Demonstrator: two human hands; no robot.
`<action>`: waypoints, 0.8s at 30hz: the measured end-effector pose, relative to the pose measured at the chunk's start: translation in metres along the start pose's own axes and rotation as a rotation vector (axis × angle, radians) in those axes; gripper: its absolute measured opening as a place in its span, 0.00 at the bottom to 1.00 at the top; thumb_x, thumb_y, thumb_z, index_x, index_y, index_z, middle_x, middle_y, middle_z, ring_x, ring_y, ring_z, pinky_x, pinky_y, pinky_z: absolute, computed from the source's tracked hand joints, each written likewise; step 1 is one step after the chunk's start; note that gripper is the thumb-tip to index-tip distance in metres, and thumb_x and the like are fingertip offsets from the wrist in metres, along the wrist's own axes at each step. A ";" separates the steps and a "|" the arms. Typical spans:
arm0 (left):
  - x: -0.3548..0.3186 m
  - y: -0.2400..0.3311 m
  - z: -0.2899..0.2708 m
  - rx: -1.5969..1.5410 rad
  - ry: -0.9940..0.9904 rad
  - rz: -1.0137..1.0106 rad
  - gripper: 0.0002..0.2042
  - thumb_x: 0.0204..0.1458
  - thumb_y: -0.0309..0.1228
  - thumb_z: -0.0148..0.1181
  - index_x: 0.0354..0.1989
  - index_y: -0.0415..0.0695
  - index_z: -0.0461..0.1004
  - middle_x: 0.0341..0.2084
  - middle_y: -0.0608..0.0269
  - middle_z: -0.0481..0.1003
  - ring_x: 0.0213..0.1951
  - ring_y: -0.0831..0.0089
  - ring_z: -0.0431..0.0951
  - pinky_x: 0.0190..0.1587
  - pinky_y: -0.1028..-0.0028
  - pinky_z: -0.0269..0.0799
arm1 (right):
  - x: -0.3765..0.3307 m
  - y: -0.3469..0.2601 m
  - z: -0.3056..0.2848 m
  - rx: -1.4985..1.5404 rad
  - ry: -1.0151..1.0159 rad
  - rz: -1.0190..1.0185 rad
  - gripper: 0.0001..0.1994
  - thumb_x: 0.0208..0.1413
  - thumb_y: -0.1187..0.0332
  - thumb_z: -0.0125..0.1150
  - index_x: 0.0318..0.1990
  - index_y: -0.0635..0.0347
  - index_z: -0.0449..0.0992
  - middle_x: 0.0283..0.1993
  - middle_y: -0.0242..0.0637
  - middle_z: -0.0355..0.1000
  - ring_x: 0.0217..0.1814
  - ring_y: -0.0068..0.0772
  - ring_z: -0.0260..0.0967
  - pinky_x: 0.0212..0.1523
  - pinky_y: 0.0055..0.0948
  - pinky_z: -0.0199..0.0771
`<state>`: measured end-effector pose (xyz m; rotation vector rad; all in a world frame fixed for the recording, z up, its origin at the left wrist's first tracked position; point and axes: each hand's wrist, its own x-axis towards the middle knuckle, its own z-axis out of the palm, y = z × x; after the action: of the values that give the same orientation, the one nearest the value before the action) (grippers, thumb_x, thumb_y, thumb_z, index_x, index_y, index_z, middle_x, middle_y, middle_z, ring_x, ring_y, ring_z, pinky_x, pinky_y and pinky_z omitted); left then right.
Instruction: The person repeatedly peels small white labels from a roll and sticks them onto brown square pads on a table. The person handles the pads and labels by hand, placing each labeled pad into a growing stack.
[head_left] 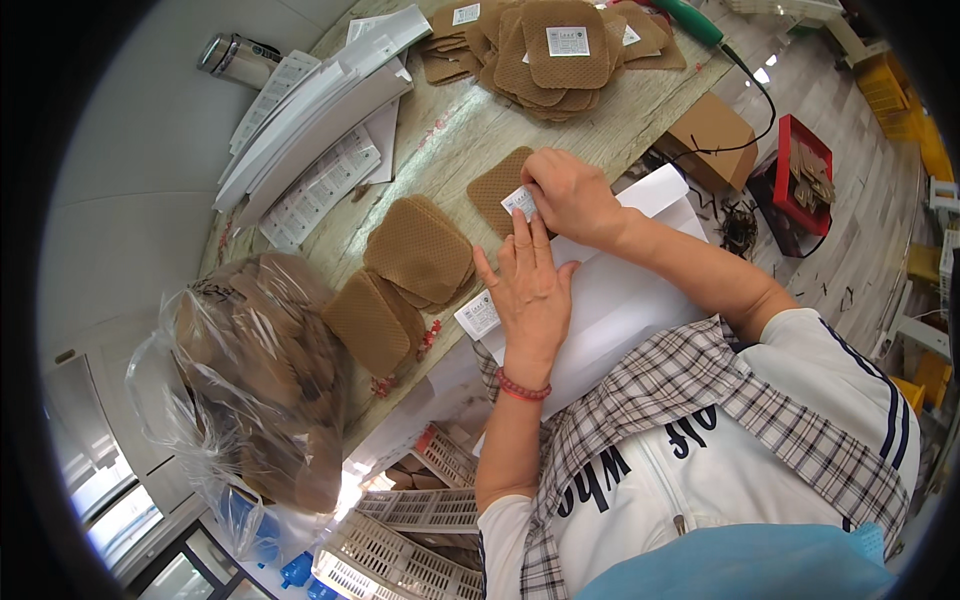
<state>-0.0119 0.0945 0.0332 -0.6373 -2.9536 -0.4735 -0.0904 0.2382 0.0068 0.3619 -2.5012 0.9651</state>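
Observation:
A rounded brown textured pad [493, 192] lies on the table edge before me, with a small white label [513, 203] on its lower right part. My left hand [533, 292] is stretched out, its fingertips flat on the label. My right hand [575, 195] is curled, thumb and fingers pressed together at the label's upper right edge. Its fingertips partly hide the pad's right side. Another white label [478, 316] shows beside my left hand. Beneath my forearms lies a white sheet [625, 300]. Stacks of plain brown pads [420, 250] sit to the left.
Labelled pads [568, 75] are heaped at the far side. White label sheets [325, 120] pile up at the far left, near a metal can [240, 60]. A clear bag [255, 380] of brown pieces stands left. A green-handled tool [693, 20] trails a cord. Plastic crates [400, 550] stand below.

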 end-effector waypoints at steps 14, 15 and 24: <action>-0.001 0.001 0.003 0.025 0.009 -0.008 0.37 0.50 0.41 0.68 0.67 0.39 0.64 0.67 0.54 0.62 0.60 0.60 0.65 0.71 0.44 0.42 | -0.002 -0.005 0.001 -0.072 0.059 0.018 0.17 0.51 0.77 0.63 0.50 0.56 0.75 0.45 0.39 0.71 0.45 0.44 0.75 0.38 0.34 0.79; -0.001 0.002 0.003 0.027 0.011 -0.010 0.37 0.50 0.41 0.68 0.67 0.39 0.64 0.67 0.54 0.62 0.60 0.60 0.65 0.71 0.44 0.42 | 0.000 0.000 0.002 -0.092 0.062 0.023 0.17 0.51 0.77 0.63 0.50 0.55 0.76 0.45 0.39 0.71 0.44 0.43 0.75 0.38 0.35 0.79; 0.003 -0.003 0.011 0.028 0.044 -0.017 0.36 0.51 0.40 0.68 0.67 0.39 0.64 0.67 0.53 0.62 0.60 0.60 0.65 0.71 0.43 0.43 | 0.015 0.019 0.011 -0.044 0.039 0.121 0.04 0.53 0.70 0.68 0.36 0.54 0.80 0.41 0.31 0.72 0.41 0.40 0.76 0.37 0.36 0.78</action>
<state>-0.0164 0.0963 0.0226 -0.5916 -2.9208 -0.4407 -0.1137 0.2434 -0.0040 0.1781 -2.5285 0.9517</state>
